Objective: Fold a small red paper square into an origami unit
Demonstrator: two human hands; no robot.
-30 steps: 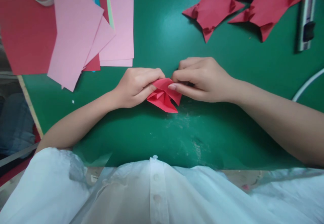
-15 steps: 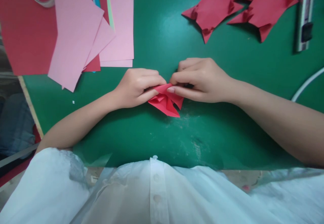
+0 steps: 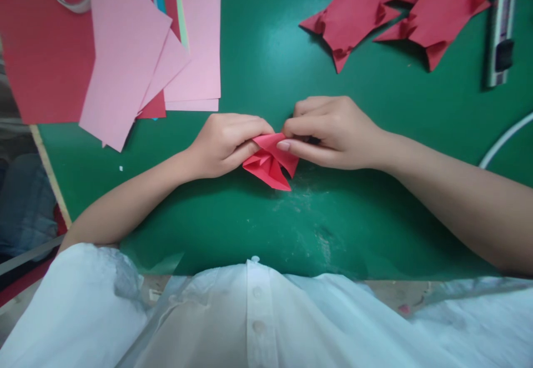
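Note:
Between my hands, over the middle of the green table, is a small piece of folded red paper (image 3: pixel 268 169) with several pointed flaps and creases. My left hand (image 3: pixel 231 141) pinches its upper left side between thumb and fingers. At its upper right, my right hand (image 3: pixel 328 132) is closed, with the thumb pressed on the paper and the fingertips curled behind it. Those fingertips and the paper's far side are partly hidden. Beyond my right hand lie several finished-looking red folded paper figures (image 3: pixel 353 21) with pointed corners.
Pink paper sheets (image 3: pixel 125 51) overlap a red sheet (image 3: pixel 45 62) at the back left, beside a roll of tape (image 3: pixel 77 7). A utility knife (image 3: pixel 502 40) lies at the far right, and a white cable (image 3: pixel 503 137) crosses the green table (image 3: pixel 233 229) edge.
The folded red paper has tilted slightly and its lower point has shifted a little left. My right fingers have moved slightly right along its top edge; my left hand keeps its hold.

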